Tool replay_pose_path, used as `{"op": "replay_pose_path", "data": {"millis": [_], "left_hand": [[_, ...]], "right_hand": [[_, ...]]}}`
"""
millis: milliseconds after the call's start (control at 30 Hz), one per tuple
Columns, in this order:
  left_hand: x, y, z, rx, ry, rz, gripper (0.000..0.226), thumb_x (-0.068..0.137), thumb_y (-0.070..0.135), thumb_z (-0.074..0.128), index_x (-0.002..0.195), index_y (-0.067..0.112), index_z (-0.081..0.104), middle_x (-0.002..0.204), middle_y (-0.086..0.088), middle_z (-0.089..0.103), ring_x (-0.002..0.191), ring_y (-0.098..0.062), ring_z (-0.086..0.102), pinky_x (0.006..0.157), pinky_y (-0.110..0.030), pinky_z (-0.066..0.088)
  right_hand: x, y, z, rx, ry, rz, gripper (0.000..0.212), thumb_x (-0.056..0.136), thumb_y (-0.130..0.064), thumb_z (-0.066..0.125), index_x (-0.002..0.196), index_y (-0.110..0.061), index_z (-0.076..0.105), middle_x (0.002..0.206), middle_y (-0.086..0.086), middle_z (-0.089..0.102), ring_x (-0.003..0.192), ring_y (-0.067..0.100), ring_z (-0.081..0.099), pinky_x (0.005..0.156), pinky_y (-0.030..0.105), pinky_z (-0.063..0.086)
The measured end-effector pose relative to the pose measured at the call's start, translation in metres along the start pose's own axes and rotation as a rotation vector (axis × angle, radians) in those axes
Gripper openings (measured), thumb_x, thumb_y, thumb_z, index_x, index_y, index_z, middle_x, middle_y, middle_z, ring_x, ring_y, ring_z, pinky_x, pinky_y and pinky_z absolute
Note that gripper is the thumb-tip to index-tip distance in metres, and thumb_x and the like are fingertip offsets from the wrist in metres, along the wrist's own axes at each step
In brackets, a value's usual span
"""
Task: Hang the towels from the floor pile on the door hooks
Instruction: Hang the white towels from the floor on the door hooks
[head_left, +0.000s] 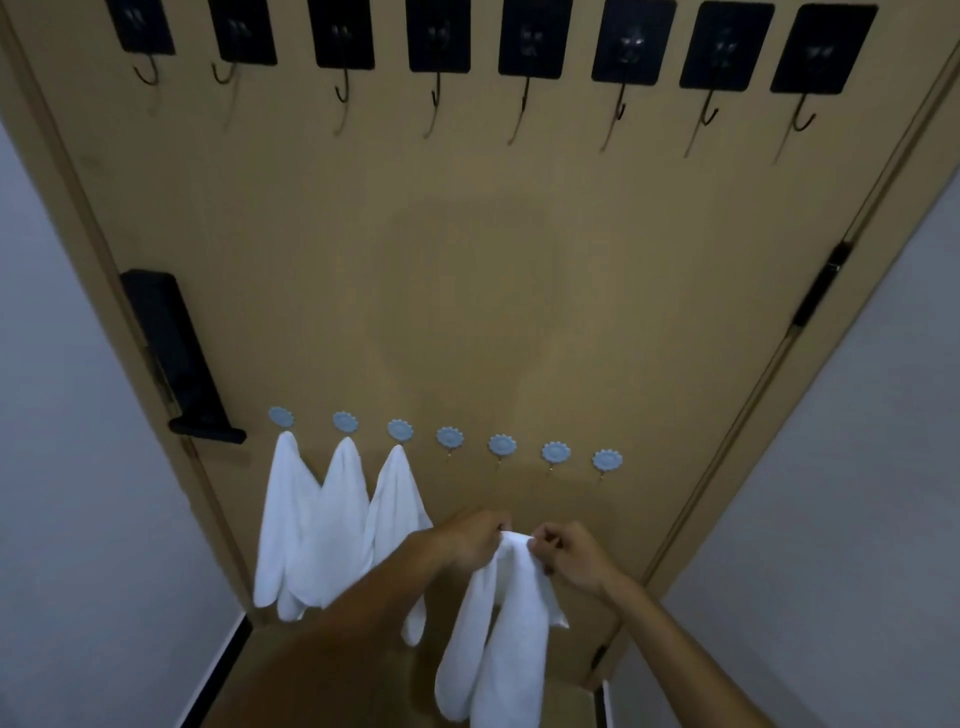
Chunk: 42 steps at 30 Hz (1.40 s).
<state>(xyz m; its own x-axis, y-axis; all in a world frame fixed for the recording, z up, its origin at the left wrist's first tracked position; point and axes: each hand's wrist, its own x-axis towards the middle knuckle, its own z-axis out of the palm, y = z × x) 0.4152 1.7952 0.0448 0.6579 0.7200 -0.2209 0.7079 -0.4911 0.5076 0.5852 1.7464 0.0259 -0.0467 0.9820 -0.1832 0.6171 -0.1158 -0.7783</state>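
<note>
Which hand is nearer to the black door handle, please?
Left. The left hand grips the white towel on the side toward the black door handle; the right hand pinches it farther away.

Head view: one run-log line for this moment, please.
stage: hanging | both hands: left hand, right hand pinch held towel | blue hooks: three carry towels, four bare | next: fourth blue hook

Dim, soft focus, wide-angle bowing (strongest at edges)

white towels (311, 525), tan door (467, 260), pale blue flower hooks (450, 437), black hooks (531, 39)
</note>
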Motion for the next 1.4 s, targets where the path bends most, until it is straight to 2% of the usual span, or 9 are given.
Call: {"op": "replay_pose_path", "data": {"millis": [233, 367, 467, 600, 733, 833, 1033, 1167, 1400], "left_hand": [[0.058, -0.074, -0.032, -0.103, 0.037, 0.026, 0.019, 0.091, -0.001, 0.037, 0.085, 0.016, 0.045, 0.077, 0.002, 0.048, 0.076, -0.014, 0.039, 0.062, -0.024, 0.031], [0.081, -0.126, -0.05, -0.143, 0.107, 0.098, 0.018, 0.071, -0.001, 0.039, 0.076, 0.016, 0.041, 0.071, 0.0, 0.044, 0.066, -0.012, 0.038, 0.067, -0.028, 0.033], [0.1, -0.166, -0.051, -0.032, 0.25, 0.126, 0.02, 0.053, -0.001, 0.049, 0.064, 0.014, 0.056, 0.067, 0.001, 0.061, 0.075, -0.008, 0.048, 0.08, -0.004, 0.032], [0.128, -0.222, -0.037, 0.073, 0.36, 0.19, 0.023, 0.07, 0.015, 0.041, 0.089, 0.024, 0.052, 0.089, -0.007, 0.069, 0.088, -0.014, 0.062, 0.083, -0.016, 0.042], [0.131, -0.213, -0.045, 0.122, 0.221, 0.11, 0.046, 0.057, 0.023, 0.08, 0.097, 0.027, 0.059, 0.101, 0.006, 0.061, 0.087, -0.005, 0.066, 0.08, -0.014, 0.046], [0.13, -0.189, -0.044, 0.186, 0.105, -0.015, 0.042, 0.092, 0.02, 0.05, 0.134, 0.013, 0.044, 0.14, -0.005, 0.043, 0.133, -0.017, 0.042, 0.108, -0.024, 0.028], [0.141, -0.178, -0.027, 0.121, 0.032, -0.056, 0.041, 0.099, 0.02, 0.034, 0.139, 0.014, 0.038, 0.146, -0.009, 0.039, 0.139, -0.025, 0.032, 0.112, -0.029, 0.025], [0.143, -0.179, -0.024, 0.057, 0.136, -0.139, 0.034, 0.101, 0.024, 0.03, 0.12, 0.01, 0.054, 0.136, -0.008, 0.049, 0.133, -0.021, 0.037, 0.109, -0.024, 0.024], [0.137, -0.18, -0.029, -0.219, 0.186, -0.27, 0.038, 0.101, 0.038, 0.031, 0.07, 0.019, 0.042, 0.087, 0.007, 0.059, 0.106, -0.01, 0.057, 0.072, -0.006, 0.021]], "right_hand": [[0.092, -0.003, 0.024, -0.183, 0.067, 0.044, 0.025, 0.092, -0.013, 0.049, 0.067, -0.017, 0.043, 0.057, -0.008, 0.048, 0.054, 0.009, 0.047, 0.053, 0.023, 0.038], [0.14, -0.018, 0.038, -0.152, 0.117, 0.017, 0.032, 0.087, -0.002, 0.047, 0.071, -0.028, 0.037, 0.057, -0.013, 0.045, 0.053, -0.004, 0.049, 0.056, 0.021, 0.035], [0.173, -0.024, 0.053, -0.176, 0.148, 0.014, 0.035, 0.081, 0.007, 0.041, 0.072, -0.028, 0.039, 0.062, -0.015, 0.041, 0.057, -0.002, 0.043, 0.056, 0.016, 0.029], [0.207, -0.017, 0.074, -0.314, 0.154, -0.003, 0.034, 0.092, -0.001, 0.041, 0.082, -0.033, 0.042, 0.081, -0.012, 0.045, 0.076, 0.006, 0.041, 0.063, 0.01, 0.035], [0.222, -0.01, 0.088, -0.227, 0.332, 0.082, 0.024, 0.091, 0.004, 0.039, 0.074, -0.011, 0.046, 0.071, -0.002, 0.047, 0.069, 0.009, 0.041, 0.062, 0.011, 0.039], [0.232, 0.0, 0.101, -0.252, 0.367, 0.035, 0.021, 0.082, -0.014, 0.036, 0.082, -0.009, 0.057, 0.089, 0.001, 0.055, 0.085, 0.008, 0.051, 0.077, 0.004, 0.036], [0.227, -0.01, 0.118, 0.081, 0.327, 0.131, 0.025, 0.085, -0.009, 0.04, 0.075, -0.012, 0.064, 0.075, -0.001, 0.063, 0.074, -0.01, 0.053, 0.069, 0.014, 0.036], [0.23, 0.005, 0.131, 0.091, 0.25, 0.231, 0.032, 0.081, 0.001, 0.043, 0.101, -0.006, 0.067, 0.102, 0.01, 0.065, 0.1, 0.016, 0.055, 0.08, 0.02, 0.038], [0.227, 0.003, 0.127, 0.131, 0.094, 0.325, 0.04, 0.088, -0.004, 0.043, 0.125, -0.016, 0.051, 0.12, 0.006, 0.063, 0.113, 0.022, 0.058, 0.087, 0.025, 0.042]]}}
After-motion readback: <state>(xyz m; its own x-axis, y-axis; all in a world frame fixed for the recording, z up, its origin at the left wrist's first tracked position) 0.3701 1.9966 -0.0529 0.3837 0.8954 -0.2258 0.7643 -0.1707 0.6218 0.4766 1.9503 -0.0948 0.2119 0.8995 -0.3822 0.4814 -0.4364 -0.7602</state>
